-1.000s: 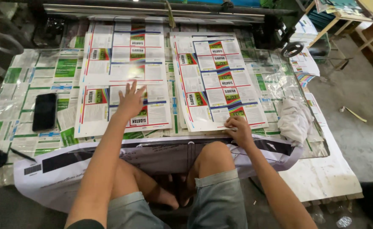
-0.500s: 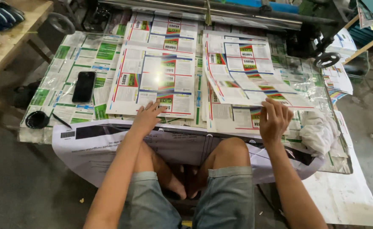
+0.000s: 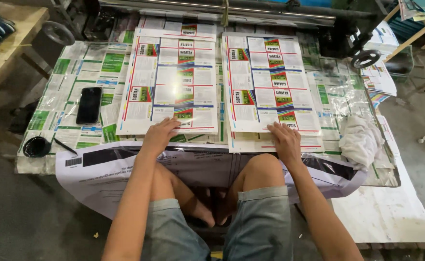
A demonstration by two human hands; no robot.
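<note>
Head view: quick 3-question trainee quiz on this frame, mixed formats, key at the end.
1. True or false: the left hand rests on the near edge of the left stack of printed sheets.
2. What lies left of that stack? A) black phone B) scissors C) cup
3. Fill in: the right hand lies flat on the ___ stack of printed sheets; a crumpled white cloth sits to its right.

Key: 1 true; 2 A; 3 right
</note>
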